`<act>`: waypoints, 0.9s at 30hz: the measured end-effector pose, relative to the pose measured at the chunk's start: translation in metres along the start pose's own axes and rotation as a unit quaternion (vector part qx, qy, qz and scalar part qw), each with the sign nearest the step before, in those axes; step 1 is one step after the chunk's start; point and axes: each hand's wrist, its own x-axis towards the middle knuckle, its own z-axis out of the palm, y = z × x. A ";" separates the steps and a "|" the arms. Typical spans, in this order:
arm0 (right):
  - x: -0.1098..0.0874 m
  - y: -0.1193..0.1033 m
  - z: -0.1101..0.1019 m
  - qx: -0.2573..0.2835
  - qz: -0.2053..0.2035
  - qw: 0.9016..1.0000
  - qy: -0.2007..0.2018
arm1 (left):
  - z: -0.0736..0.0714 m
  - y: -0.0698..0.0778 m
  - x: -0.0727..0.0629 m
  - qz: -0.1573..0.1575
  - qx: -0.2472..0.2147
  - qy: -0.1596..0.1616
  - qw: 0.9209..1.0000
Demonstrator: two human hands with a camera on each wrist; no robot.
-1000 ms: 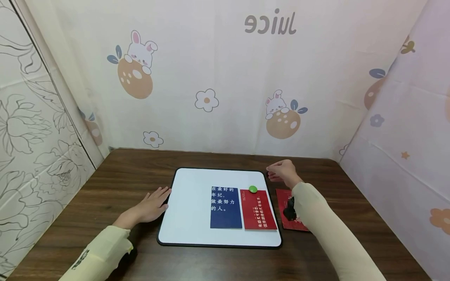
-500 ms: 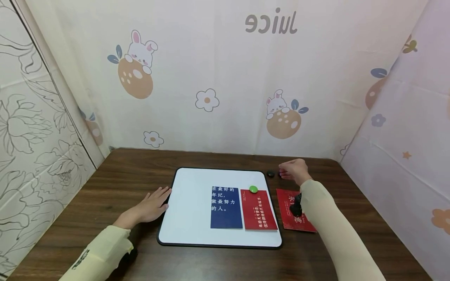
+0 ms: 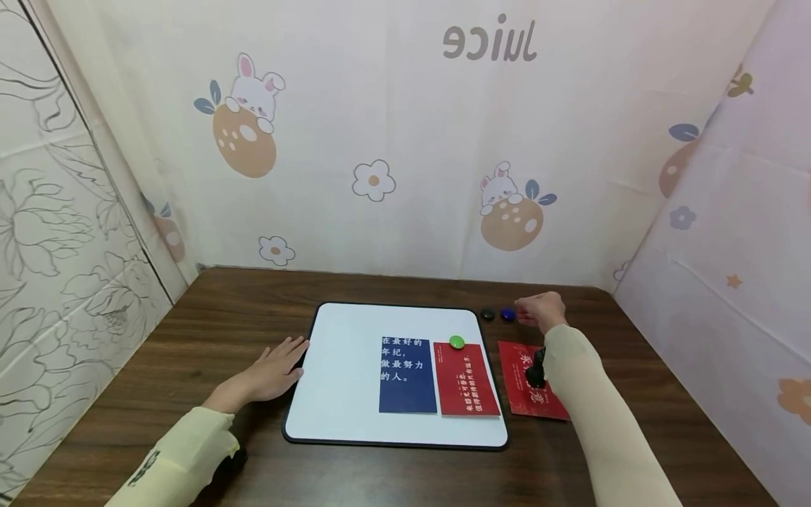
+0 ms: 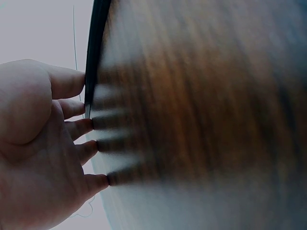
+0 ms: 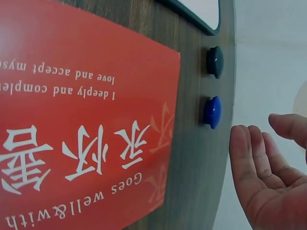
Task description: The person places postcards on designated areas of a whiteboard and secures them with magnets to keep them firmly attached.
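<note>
My left hand (image 3: 271, 370) lies with its fingers stretched out at the left edge of a whiteboard (image 3: 342, 380), fingertips touching the black frame in the left wrist view. Just right of a blue round magnet (image 3: 508, 315), my right hand (image 3: 543, 310) hovers, thumb apart from the fingers and nothing between them. Beside the blue magnet stands a black round magnet (image 5: 215, 62). On the board are a dark blue card (image 3: 408, 394) and a red card (image 3: 465, 380); a green round magnet (image 3: 457, 342) sits at the red one's top edge.
Another red card (image 5: 96, 110) with white lettering lies on the table right of the board, partly under my right forearm in the head view. The dark wooden table (image 3: 253, 296) ends at a printed curtain (image 3: 405, 232) behind.
My right hand has moved right, away from the board's upper right corner. The black magnet, then the blue one, came into sight on the table. My left hand has stayed still.
</note>
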 end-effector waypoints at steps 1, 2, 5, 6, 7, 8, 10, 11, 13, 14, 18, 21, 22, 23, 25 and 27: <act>0.001 0.002 0.000 0.001 0.005 1.000 0.002 | 0.001 -0.001 0.001 0.001 0.001 0.000 1.000; 0.002 0.004 0.000 0.002 0.009 1.000 0.003 | 0.002 -0.002 0.001 0.002 0.003 -0.002 1.000; 0.005 0.008 0.002 0.002 0.020 1.000 0.008 | 0.003 -0.003 0.002 0.004 0.001 -0.002 1.000; 0.006 0.010 0.003 0.003 0.026 1.000 0.011 | 0.003 -0.002 0.002 0.004 0.002 -0.002 1.000; 0.008 0.011 0.004 0.007 0.032 0.999 0.017 | 0.002 0.000 0.001 0.002 0.002 -0.004 1.000; 0.009 0.012 0.005 0.010 0.038 0.999 0.022 | 0.000 0.002 0.000 0.000 0.001 -0.004 1.000; 0.012 0.014 0.007 0.010 0.050 0.998 0.034 | -0.001 0.004 -0.001 -0.002 0.000 -0.001 1.000; 0.014 0.016 0.008 0.011 0.058 0.997 0.041 | -0.002 0.006 -0.001 -0.002 0.002 -0.001 1.000; 0.016 0.018 0.010 0.012 0.065 0.997 0.048 | -0.002 0.006 -0.001 -0.002 0.005 0.000 1.000; 0.017 0.019 0.010 0.011 0.068 0.996 0.050 | -0.002 0.007 -0.001 -0.003 0.005 -0.001 1.000; 0.020 0.023 0.010 0.013 0.068 0.996 0.054 | -0.002 0.007 -0.001 -0.003 0.004 -0.002 1.000; 0.021 0.025 0.012 0.018 0.060 0.996 0.056 | -0.002 0.007 0.000 -0.002 0.003 -0.002 1.000; 0.020 0.025 0.013 0.018 0.056 0.997 0.056 | -0.002 0.006 0.000 -0.002 0.003 -0.002 1.000; 0.019 0.024 0.014 0.014 0.052 0.997 0.057 | -0.002 0.006 0.000 -0.003 0.003 -0.002 1.000; 0.018 0.022 0.018 -0.001 0.043 0.997 0.063 | -0.002 0.005 0.000 -0.004 0.003 -0.001 1.000; 0.017 0.021 0.021 -0.023 0.036 0.997 0.069 | -0.002 0.005 -0.001 -0.004 0.003 0.000 1.000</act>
